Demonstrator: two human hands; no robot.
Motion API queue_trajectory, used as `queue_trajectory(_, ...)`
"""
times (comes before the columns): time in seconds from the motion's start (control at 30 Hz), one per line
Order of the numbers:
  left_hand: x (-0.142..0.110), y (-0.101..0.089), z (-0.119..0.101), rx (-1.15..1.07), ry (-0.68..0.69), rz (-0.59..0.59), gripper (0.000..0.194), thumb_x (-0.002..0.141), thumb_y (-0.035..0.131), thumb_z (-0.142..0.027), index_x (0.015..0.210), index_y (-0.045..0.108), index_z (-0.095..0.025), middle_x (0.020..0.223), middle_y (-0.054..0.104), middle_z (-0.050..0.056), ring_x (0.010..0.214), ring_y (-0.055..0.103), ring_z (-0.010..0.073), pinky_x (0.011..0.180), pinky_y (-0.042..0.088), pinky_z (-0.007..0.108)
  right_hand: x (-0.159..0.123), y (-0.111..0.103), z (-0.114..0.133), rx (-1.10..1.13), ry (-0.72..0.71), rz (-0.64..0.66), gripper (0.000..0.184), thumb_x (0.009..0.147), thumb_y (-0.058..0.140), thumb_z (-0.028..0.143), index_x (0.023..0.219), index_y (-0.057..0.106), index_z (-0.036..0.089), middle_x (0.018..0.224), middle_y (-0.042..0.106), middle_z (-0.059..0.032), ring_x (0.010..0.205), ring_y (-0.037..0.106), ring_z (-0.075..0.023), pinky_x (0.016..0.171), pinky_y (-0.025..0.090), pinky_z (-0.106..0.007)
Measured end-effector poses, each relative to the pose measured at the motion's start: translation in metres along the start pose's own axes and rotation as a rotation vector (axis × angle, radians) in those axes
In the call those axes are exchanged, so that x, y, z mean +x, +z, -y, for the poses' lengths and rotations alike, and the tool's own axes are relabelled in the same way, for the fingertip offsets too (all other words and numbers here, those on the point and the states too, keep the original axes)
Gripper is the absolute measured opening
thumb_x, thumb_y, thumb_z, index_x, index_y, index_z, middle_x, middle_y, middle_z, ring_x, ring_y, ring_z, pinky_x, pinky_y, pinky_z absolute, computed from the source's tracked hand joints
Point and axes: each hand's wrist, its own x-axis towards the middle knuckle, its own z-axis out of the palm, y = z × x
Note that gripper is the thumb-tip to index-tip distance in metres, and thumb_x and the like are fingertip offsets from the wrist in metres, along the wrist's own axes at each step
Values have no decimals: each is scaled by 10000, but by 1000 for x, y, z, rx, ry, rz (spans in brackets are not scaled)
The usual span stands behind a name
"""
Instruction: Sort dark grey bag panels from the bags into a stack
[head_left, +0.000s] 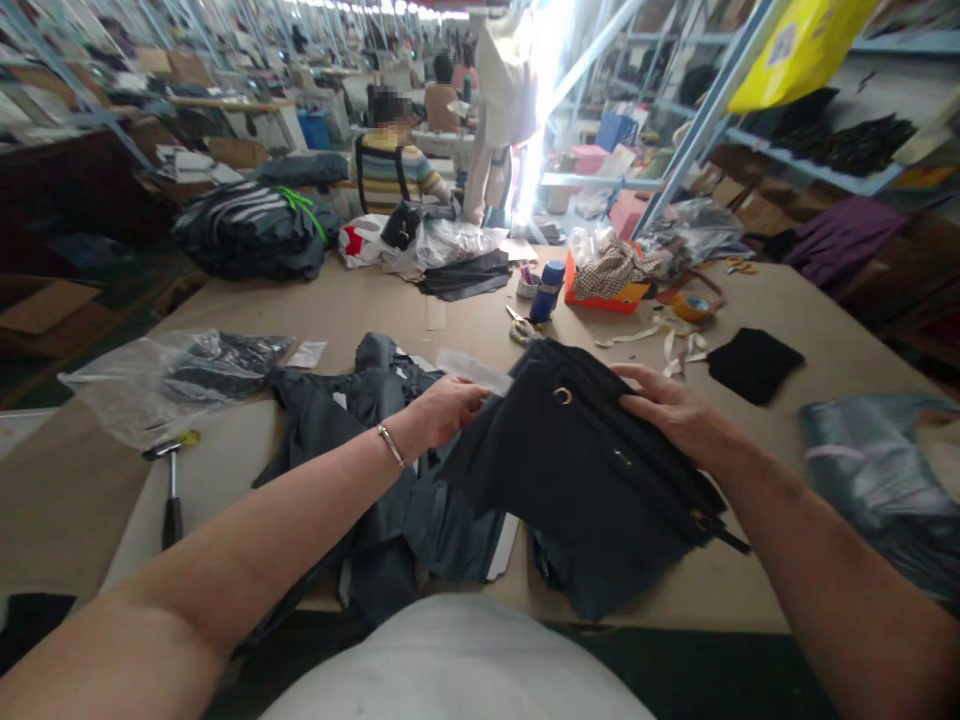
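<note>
**Dark garment held in both hands over the worktable**

Both hands hold one dark folded garment (592, 460) above the near edge of the worktable (375, 300). The left hand (446, 405) pinches its left edge, fingers closed on the cloth; the right hand (671, 410) lies over the upper right part, fingers curled down onto it. Two metal rings show on the garment, one near the top (562, 396) and one low by the right wrist (699, 520); a small metal fitting sits between them.

As a judgement, the piece is in the middle of being handled: it is lifted and gripped, not laid flat or bagged. A heap of grey-blue cloth pieces (375, 470) lies under and left of it, so more fabric appears to remain on the table.

Counted nearby: one hammer (172, 480) at the left, one clear plastic bag (165, 380) with dark contents, one pair of scissors (519, 325), one blue bottle (550, 290), one orange tray (607, 290) of scraps, one roll of tape (694, 307), and one black cloth patch (754, 363). One seated person in a striped top (390, 170) works beyond the table.
</note>
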Motion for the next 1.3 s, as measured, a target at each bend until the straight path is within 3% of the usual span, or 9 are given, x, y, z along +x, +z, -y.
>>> queue_trajectory(0.13, 10, -17, 72, 377, -121, -34, 226, 722, 618, -220, 928, 594, -131, 841, 635, 51, 625, 576, 102, 605, 485, 234, -34, -74, -96, -128, 258, -298, 587, 661, 665, 478, 1163, 551, 195, 1001, 658, -129, 806, 653, -260, 649, 549, -354)
queue_trajectory(0.23, 8, -15, 129, 765, -143, 14, 170, 756, 518, -139, 887, 624, -115, 725, 615, 42, 608, 565, 122, 595, 467, 241, -42, -82, -146, -463, 284, -516, 518, 633, 639, 487, 1034, 612, 161, 966, 650, -161, 794, 636, -287, 714, 520, -426)
queue_trajectory(0.37, 6, 17, 185, 1033, -137, 137, 85, 715, 602, -141, 783, 653, -135, 745, 629, 76, 751, 614, 214, 716, 480, 317, -31, 8, -156, -234, 172, -245, 392, 806, 477, 474, 1014, 618, 174, 884, 672, -93, 765, 637, -225, 714, 516, -364)
queue_trajectory(0.53, 15, 53, 215, 1342, -90, 143, 431, 719, 683, -203, 1120, 567, -96, 1050, 558, 210, 940, 606, 358, 816, 475, 472, -14, 143, -173, -306, 27, -9, 194, 829, 481, 253, 823, 665, 190, 878, 667, -76, 848, 600, -213, 841, 443, -346)
queue_trajectory(0.63, 19, 62, 221, 1417, -99, 138, 378, 798, 546, -104, 1174, 514, -86, 1054, 528, 221, 914, 622, 351, 774, 495, 466, -13, 170, -199, -265, 73, -49, 181, 801, 470, 192, 806, 651, 183, 864, 649, -81, 836, 583, -216, 836, 432, -351)
queue_trajectory(0.9, 21, 33, 211, 1285, -149, 38, 387, 715, 581, -12, 1095, 538, -73, 962, 590, 185, 901, 615, 290, 776, 459, 364, -3, 151, -219, 103, 307, -141, 207, 716, 550, 340, 800, 625, 166, 768, 651, -45, 712, 609, -188, 681, 495, -319)
queue_trajectory(1.1, 7, -24, 164, 932, -128, -54, 63, 743, 562, -148, 743, 501, -135, 645, 499, -14, 588, 495, 121, 542, 352, 212, 2, 183, -174, 424, 411, -149, 523, 717, 613, 518, 1100, 547, 168, 1065, 610, -111, 787, 621, -167, 662, 524, -294)
queue_trajectory(1.2, -11, -25, 145, 781, -61, -32, 125, 722, 547, -181, 682, 431, -154, 622, 435, -39, 562, 429, 91, 529, 332, 201, 10, 208, -141, 546, 404, -114, 622, 753, 582, 590, 1239, 459, 223, 1225, 550, -117, 904, 622, -198, 655, 535, -298)
queue_trajectory(1.3, -27, -15, 132, 487, -20, -19, 240, 683, 610, -285, 659, 406, -162, 602, 396, -51, 543, 388, 79, 523, 328, 204, 24, 226, -115, 671, 306, -96, 576, 743, 592, 610, 1138, 526, 195, 1034, 643, -92, 852, 634, -218, 624, 524, -291)
